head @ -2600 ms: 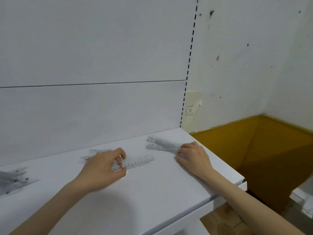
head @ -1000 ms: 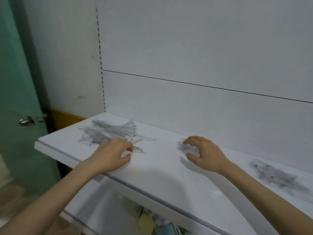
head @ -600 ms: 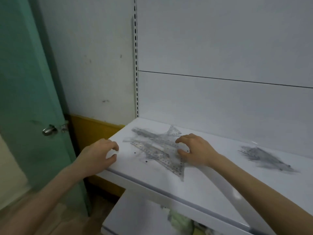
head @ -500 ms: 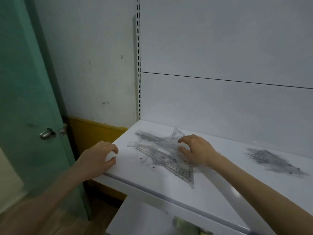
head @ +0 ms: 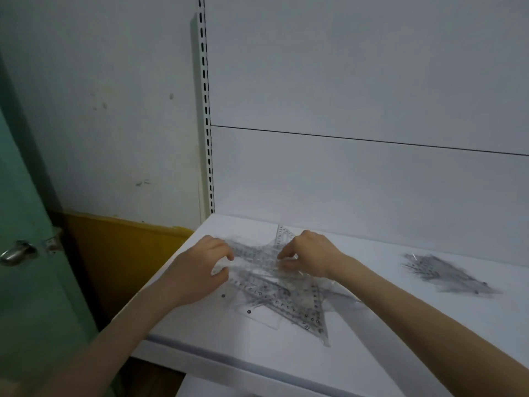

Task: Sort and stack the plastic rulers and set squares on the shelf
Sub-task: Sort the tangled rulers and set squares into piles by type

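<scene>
Across the upper right of the frame runs a white back panel point(head: 357, 81), split by one thin dark seam. Left of it is a marked white wall point(head: 100, 110), and a green door point(head: 25, 282) fills the left edge. The white shelf point(head: 400, 339) takes the lower right, its near left corner reaching toward bottom centre. A yellow board point(head: 123, 253) sits low on the wall between door and shelf.

At the left end of the shelf, lower centre of the frame, lies a loose pile point(head: 286, 296) of clear rulers and set squares, crossed over one another at many angles; one set square tip pokes out toward the back panel. A smaller heap point(head: 446, 273) of the same clear pieces lies well apart at the right, blurred.

Both forearms come in from the bottom corners. The left hand point(head: 197, 270) is on the pile's left end, fingers curled and thumb under, pinching clear plastic. The right hand point(head: 312, 256) faces it from the pile's far side, forefinger and thumb also nipped on a clear piece. Which single piece each holds is too blurred to tell.

A slotted white post point(head: 204, 110) stands at the panel's left edge. A metal handle point(head: 15, 252) shows on the door.
</scene>
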### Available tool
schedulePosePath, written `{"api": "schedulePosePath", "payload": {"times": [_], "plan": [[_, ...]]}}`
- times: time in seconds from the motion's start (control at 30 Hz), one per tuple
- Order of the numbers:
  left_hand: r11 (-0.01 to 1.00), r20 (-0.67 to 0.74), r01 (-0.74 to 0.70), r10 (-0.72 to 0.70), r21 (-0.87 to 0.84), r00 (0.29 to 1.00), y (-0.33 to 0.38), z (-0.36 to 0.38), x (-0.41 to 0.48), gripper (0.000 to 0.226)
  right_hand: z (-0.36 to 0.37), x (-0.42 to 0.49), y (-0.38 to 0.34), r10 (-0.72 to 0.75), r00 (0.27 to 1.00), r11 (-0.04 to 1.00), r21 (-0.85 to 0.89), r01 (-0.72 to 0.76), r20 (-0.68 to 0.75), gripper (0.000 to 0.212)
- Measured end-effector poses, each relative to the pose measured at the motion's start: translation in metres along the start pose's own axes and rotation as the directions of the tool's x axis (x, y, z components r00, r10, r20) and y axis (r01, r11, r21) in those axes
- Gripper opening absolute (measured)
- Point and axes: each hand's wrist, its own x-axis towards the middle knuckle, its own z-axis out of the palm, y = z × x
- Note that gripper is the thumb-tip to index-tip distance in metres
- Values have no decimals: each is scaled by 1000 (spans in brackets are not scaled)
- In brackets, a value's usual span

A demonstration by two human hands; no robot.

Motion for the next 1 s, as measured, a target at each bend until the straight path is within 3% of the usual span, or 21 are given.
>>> {"api": "schedulePosePath", "payload": {"times": [0.13,0.23,0.37,0.43,0.57,0.7,0.8,0.9,1.0], "plan": [[999,7,-25,25,-21,1000,4,11,16,50,3,0,6,-192,981,953,-237,189,8,26],[997,99,37,-30,-68,995,5,17,22,67,1,0,11,-183,983,977,-110,183,11,29],[996,140,59,-50,-63,989,5,25,32,45,-1,1,13,-135,989,989,66,131,58,36],[998,141,28,-19,-63,990,5,24,34,48,-1,3,14,-88,994,986,147,77,72,39],[998,20,-64,64,-7,998,1,24,33,52,-1,4,17,25,1000,953,301,-29,18,11],[997,-74,-71,73,25,995,10,24,34,49,-4,-3,31,214,977,879,439,-185,-18,19],[997,44,-39,42,-62,998,18,25,40,63,-9,-17,45,304,951,857,451,-250,-49,21],[992,204,-70,48,102,978,27,31,51,86,-12,-34,58,405,912,791,526,-312,-69,22],[989,349,-74,25,127,937,37,38,61,68,-16,-52,71,492,865,736,578,-353,-98,20]]}}
